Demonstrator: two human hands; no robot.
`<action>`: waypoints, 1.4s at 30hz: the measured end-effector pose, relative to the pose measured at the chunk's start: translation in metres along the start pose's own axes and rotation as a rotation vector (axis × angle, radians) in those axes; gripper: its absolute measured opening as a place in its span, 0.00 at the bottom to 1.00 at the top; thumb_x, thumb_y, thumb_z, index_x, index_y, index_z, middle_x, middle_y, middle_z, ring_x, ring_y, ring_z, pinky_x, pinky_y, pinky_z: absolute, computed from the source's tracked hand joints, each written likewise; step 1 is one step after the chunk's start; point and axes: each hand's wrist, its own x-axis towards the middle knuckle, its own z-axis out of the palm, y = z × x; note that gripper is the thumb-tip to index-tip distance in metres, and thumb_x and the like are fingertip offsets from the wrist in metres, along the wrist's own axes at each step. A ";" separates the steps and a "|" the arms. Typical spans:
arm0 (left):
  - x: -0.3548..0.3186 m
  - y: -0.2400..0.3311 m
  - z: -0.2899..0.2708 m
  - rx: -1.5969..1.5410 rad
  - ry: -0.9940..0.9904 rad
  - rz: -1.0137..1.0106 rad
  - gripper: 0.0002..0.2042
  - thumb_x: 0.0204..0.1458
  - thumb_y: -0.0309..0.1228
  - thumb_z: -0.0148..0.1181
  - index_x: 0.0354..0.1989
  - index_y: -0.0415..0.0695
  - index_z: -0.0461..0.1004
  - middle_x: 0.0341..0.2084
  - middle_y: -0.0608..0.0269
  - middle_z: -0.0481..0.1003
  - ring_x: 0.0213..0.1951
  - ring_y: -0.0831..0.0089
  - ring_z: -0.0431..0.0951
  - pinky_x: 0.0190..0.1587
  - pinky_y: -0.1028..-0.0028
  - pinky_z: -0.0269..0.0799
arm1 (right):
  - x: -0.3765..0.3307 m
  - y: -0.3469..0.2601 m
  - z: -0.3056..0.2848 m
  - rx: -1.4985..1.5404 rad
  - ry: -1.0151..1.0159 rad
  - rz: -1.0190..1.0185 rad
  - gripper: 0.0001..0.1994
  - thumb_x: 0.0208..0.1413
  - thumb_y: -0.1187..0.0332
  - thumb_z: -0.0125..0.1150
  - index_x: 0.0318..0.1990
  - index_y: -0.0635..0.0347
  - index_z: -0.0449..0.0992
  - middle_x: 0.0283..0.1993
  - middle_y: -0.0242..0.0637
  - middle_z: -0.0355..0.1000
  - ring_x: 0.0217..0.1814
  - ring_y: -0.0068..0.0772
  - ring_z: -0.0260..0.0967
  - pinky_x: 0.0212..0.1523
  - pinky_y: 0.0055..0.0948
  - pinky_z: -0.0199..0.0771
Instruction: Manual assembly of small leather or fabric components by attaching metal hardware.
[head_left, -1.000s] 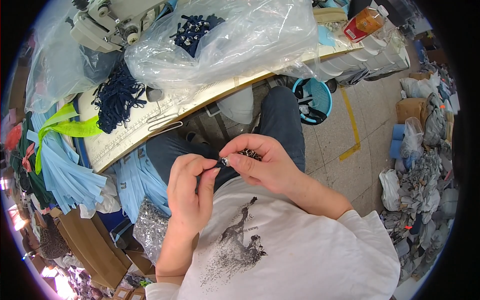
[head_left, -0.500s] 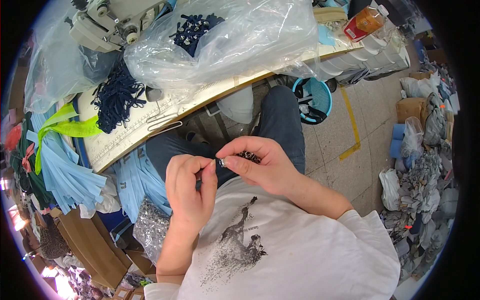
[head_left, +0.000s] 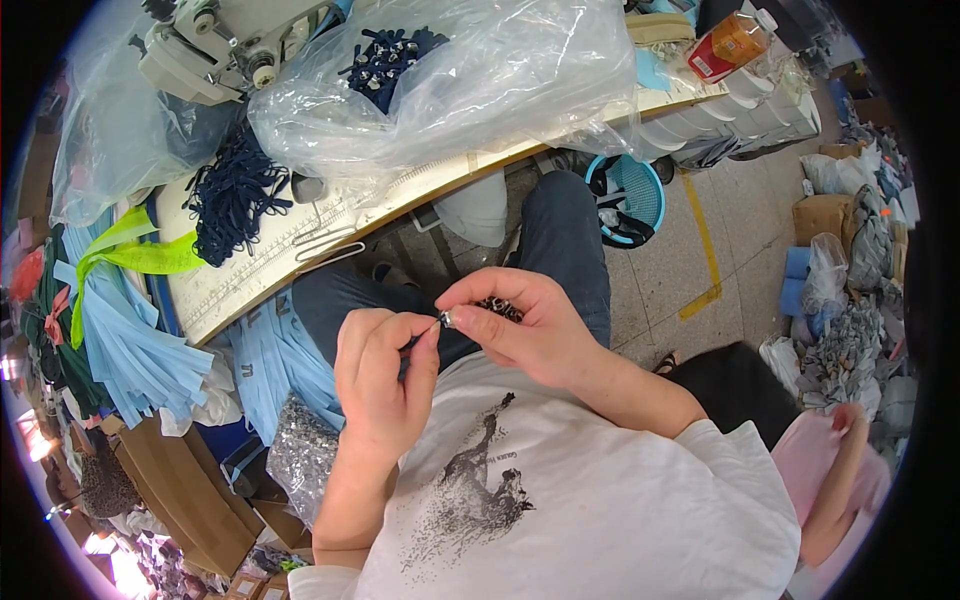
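Note:
My left hand (head_left: 383, 385) and my right hand (head_left: 522, 328) meet over my lap, in front of my white printed shirt. Between their fingertips sits a small silver metal piece (head_left: 448, 318) on the end of a dark cord (head_left: 407, 352) that my left hand pinches. My right hand pinches the metal piece and cups several more small dark pieces (head_left: 497, 307) in its palm. My legs in dark jeans (head_left: 566, 238) lie under the hands.
A worktable (head_left: 300, 250) carries a clear plastic bag (head_left: 480, 80) of dark pieces, a pile of dark blue cords (head_left: 232, 192) and a sewing machine (head_left: 215, 45). Blue fabric strips (head_left: 120, 340) hang at left. A blue basket (head_left: 632, 195), boxes and another person (head_left: 840, 470) are on the right.
My hands have stayed together over my lap with only small finger movements on the cord and metal piece. A person in pink now shows at lower right.

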 end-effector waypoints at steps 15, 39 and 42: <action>-0.002 -0.002 0.003 -0.016 -0.004 0.006 0.13 0.41 0.18 0.66 0.38 0.38 0.76 0.27 0.58 0.71 0.29 0.62 0.70 0.33 0.70 0.65 | 0.001 0.002 0.002 -0.079 0.047 -0.035 0.11 0.61 0.70 0.58 0.47 0.66 0.76 0.42 0.32 0.75 0.43 0.16 0.68 0.44 0.18 0.69; 0.002 -0.005 -0.001 -0.113 0.027 0.004 0.12 0.36 0.15 0.65 0.32 0.39 0.75 0.29 0.57 0.76 0.25 0.69 0.73 0.29 0.75 0.69 | 0.003 0.005 0.000 0.120 0.139 0.021 0.07 0.64 0.66 0.54 0.38 0.60 0.71 0.21 0.20 0.61 0.19 0.07 0.52 0.17 0.14 0.50; -0.003 -0.008 0.002 -0.409 0.036 -0.072 0.12 0.40 0.11 0.61 0.34 0.36 0.73 0.30 0.56 0.75 0.32 0.71 0.75 0.33 0.77 0.73 | 0.004 0.010 -0.001 0.130 0.085 0.037 0.07 0.64 0.66 0.54 0.38 0.60 0.70 0.20 0.21 0.60 0.18 0.08 0.51 0.16 0.14 0.48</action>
